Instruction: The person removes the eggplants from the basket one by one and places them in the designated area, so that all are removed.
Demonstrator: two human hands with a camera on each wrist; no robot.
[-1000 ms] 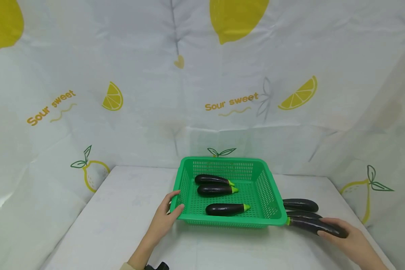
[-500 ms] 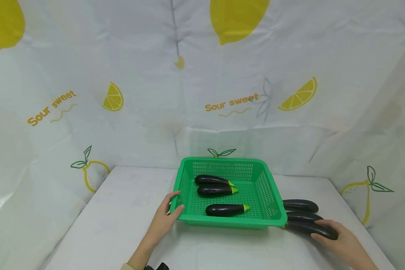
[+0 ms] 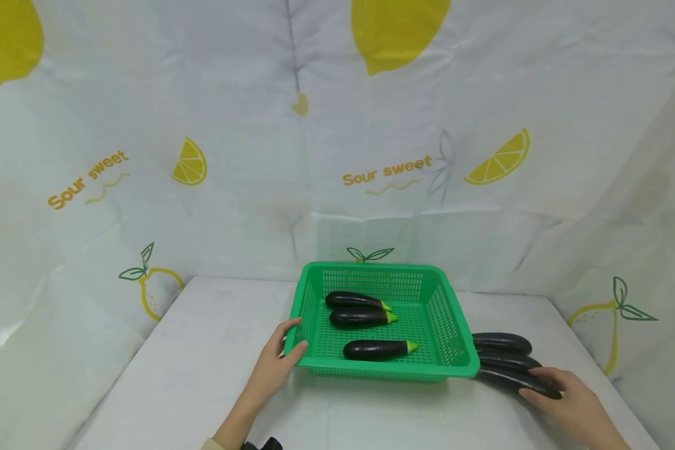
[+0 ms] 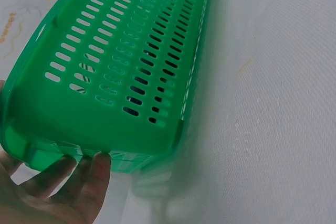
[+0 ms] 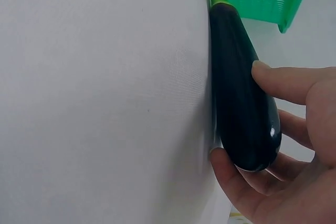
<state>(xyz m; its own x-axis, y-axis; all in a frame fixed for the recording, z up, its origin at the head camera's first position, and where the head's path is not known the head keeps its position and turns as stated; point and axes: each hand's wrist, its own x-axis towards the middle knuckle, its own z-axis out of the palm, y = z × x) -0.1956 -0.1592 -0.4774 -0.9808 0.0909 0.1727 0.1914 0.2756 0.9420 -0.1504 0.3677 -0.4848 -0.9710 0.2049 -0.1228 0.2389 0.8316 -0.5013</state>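
A green slotted basket (image 3: 382, 369) holds three dark eggplants, one of them (image 3: 374, 350) near its front wall. My left hand (image 3: 271, 365) grips the basket's front left corner; in the left wrist view, fingers (image 4: 97, 179) bend against the green wall (image 4: 47, 114). Right of the basket lie three more eggplants side by side. My right hand (image 3: 576, 406) holds the blunt end of the nearest one (image 3: 517, 381). The right wrist view has that eggplant (image 5: 241, 87) between thumb and fingers of the right hand (image 5: 299, 145), its green stem pointing at the basket.
Two eggplants (image 3: 502, 342) lie just behind the held one, against the basket's right side. A white table (image 3: 202, 350) bears everything. Behind stands a white curtain (image 3: 247, 187) with lemon prints. A black object (image 3: 271, 444) shows at the bottom edge by the left forearm.
My right hand has moved left and slightly down with the eggplant, which now lies alongside the other two. The left hand and basket have stayed in place.
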